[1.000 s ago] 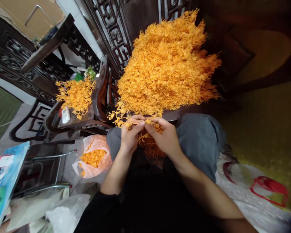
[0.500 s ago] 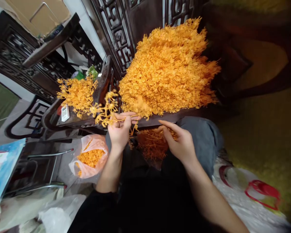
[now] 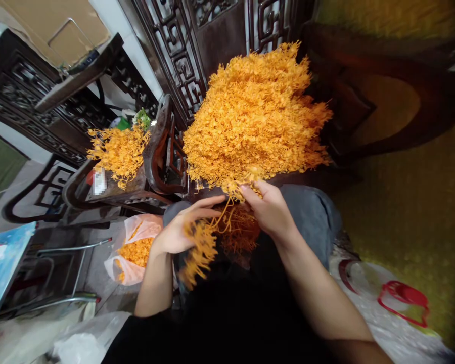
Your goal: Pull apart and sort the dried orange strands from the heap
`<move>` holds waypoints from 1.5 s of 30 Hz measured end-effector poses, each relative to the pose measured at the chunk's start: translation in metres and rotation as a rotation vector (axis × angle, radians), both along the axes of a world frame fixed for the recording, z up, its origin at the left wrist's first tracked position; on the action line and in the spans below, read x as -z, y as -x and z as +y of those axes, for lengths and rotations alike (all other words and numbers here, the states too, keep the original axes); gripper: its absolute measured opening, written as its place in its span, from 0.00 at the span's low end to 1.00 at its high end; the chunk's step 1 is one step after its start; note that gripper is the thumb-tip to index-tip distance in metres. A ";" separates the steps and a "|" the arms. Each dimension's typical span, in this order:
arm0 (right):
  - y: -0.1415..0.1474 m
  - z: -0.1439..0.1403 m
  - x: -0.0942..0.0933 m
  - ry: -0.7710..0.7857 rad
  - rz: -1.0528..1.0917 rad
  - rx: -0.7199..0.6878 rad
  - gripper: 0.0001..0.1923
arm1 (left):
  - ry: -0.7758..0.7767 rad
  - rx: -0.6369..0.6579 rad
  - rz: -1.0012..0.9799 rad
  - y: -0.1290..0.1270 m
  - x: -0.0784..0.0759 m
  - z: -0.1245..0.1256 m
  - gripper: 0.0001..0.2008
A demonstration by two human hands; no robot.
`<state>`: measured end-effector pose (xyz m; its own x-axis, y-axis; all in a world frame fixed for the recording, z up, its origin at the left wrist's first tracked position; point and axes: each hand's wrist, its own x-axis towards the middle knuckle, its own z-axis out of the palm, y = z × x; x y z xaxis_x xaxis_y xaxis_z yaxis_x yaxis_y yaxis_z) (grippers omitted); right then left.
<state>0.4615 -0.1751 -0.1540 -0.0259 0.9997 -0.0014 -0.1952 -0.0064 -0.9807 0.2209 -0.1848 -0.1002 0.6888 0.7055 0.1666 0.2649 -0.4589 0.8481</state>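
Observation:
A large heap of orange plastic sprigs (image 3: 256, 114) lies on a dark carved wooden chair in front of me. My right hand (image 3: 270, 210) pinches a sprig at the heap's near edge. My left hand (image 3: 180, 230) is lower, palm turned up, fingers spread, with an orange sprig (image 3: 199, 253) blurred beneath it; its stem runs toward the right hand. More orange sprigs (image 3: 237, 230) lie in my lap between grey trouser knees.
A smaller orange bunch (image 3: 117, 149) sits on a second carved chair (image 3: 157, 146) at left. A clear plastic bag (image 3: 134, 250) of orange bits lies on the floor below it. White bags with red handles (image 3: 402, 301) lie at right. A metal-legged stool (image 3: 60, 268) stands at left.
My left hand swung its sprig out to the left, then dropped down toward my lap with it. My right hand let go, then reached up to the heap's edge.

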 end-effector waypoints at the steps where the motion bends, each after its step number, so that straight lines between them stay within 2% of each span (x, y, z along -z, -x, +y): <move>1: -0.003 0.000 -0.001 0.028 0.069 -0.067 0.13 | 0.013 0.031 0.046 0.010 0.000 0.004 0.27; 2: -0.005 0.000 -0.002 0.053 0.132 -0.134 0.12 | 0.022 0.011 0.063 0.018 0.000 0.008 0.24; 4: -0.007 0.000 -0.005 0.097 0.226 -0.249 0.13 | 0.034 -0.142 0.019 0.024 0.003 0.016 0.17; 6: -0.005 0.000 -0.008 0.130 0.258 -0.308 0.15 | 0.047 -0.296 -0.089 0.014 0.003 0.021 0.14; 8: 0.000 0.000 -0.009 0.147 0.256 -0.320 0.17 | 0.019 -0.303 -0.139 -0.006 -0.002 0.023 0.18; 10: 0.005 0.000 -0.009 0.145 0.228 -0.307 0.16 | -0.105 -0.239 -0.074 -0.030 -0.010 0.021 0.26; 11: 0.007 0.000 -0.009 0.134 0.208 -0.291 0.14 | -0.184 -0.232 -0.038 -0.041 -0.015 0.019 0.27; 14: 0.008 0.000 -0.011 0.079 0.116 -0.262 0.14 | -0.302 -0.323 -0.007 -0.059 -0.019 0.015 0.14; 16: 0.006 -0.001 -0.013 0.007 -0.003 -0.258 0.14 | -0.208 -0.504 -0.073 -0.062 -0.012 0.018 0.08; 18: 0.004 -0.002 -0.014 -0.102 -0.163 -0.229 0.13 | 0.001 -0.680 -0.219 -0.062 -0.002 0.024 0.11; 20: 0.004 -0.002 -0.014 -0.199 -0.295 -0.168 0.11 | 0.195 -0.764 -0.386 -0.064 0.010 0.031 0.16; 22: 0.005 -0.001 -0.012 -0.229 -0.367 -0.127 0.11 | 0.283 -0.781 -0.482 -0.068 0.021 0.036 0.19; 25: 0.004 -0.006 -0.011 -0.209 -0.414 -0.094 0.10 | 0.291 -0.828 -0.499 -0.071 0.032 0.043 0.19; 30: -0.016 -0.031 -0.017 -0.128 -0.405 -0.130 0.12 | 0.041 -1.019 -0.599 -0.049 0.035 0.054 0.17; 33: -0.028 -0.037 -0.020 -0.085 -0.332 -0.090 0.11 | 0.044 -0.881 -0.467 -0.045 0.029 0.047 0.15; 35: -0.028 -0.032 -0.022 -0.166 -0.305 -0.047 0.12 | 0.058 -0.785 -0.397 -0.052 0.024 0.036 0.13; 38: -0.014 -0.016 -0.025 -0.291 -0.329 0.061 0.15 | 0.036 -0.762 -0.331 -0.068 0.014 0.021 0.12; 41: 0.007 0.000 -0.025 -0.305 -0.331 0.122 0.16 | -0.025 -0.727 -0.245 -0.077 0.007 0.012 0.10; 43: 0.014 0.011 -0.021 -0.295 -0.269 0.174 0.10 | -0.051 -0.689 -0.254 -0.075 0.007 0.009 0.09; 45: 0.011 0.021 -0.014 -0.258 -0.094 0.315 0.11 | -0.021 -0.675 -0.354 -0.067 0.010 0.006 0.10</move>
<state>0.4505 -0.1541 -0.1399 0.2693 0.9265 0.2627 -0.0577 0.2878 -0.9560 0.2883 -0.1790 -0.1101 0.0124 0.9488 0.3156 0.2072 -0.3112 0.9275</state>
